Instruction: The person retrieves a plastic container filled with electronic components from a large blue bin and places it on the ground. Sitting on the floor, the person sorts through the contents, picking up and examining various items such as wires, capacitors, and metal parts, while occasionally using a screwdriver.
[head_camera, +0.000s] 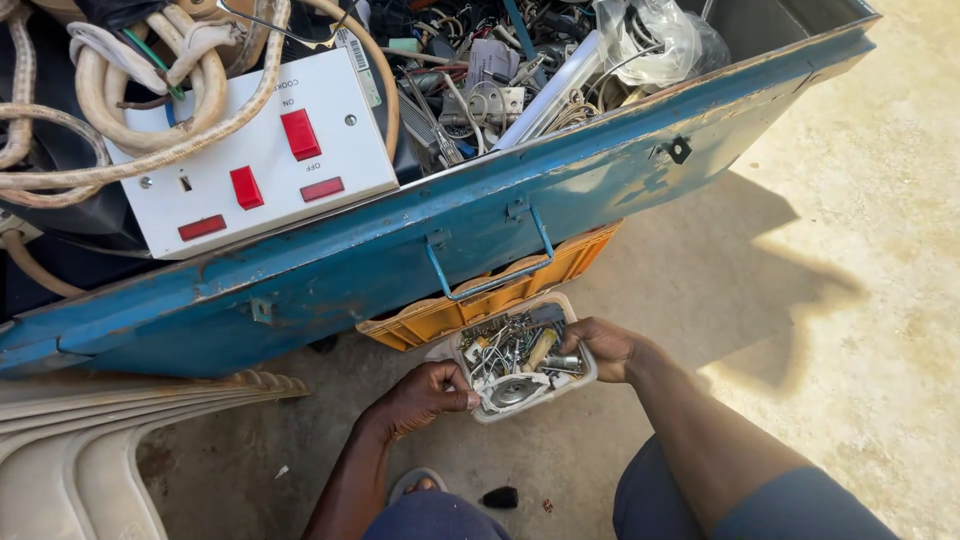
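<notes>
A small clear plastic tub (583, 377) full of screws, clips and other small metal parts sits low in the head view, just under the blue box. My left hand (425, 395) grips its near left corner, thumb over the rim. On the opposite side my right hand (605, 345) holds the tub's right edge. Both forearms reach in from the bottom of the frame.
A big blue metal toolbox (330, 270) with a wire handle holds a white switch plate with red rockers (255, 155), coiled cream cable, wires and a plastic bag. An orange tray (500, 295) lies beneath it. White plastic chair (90, 450) at lower left; concrete floor at right.
</notes>
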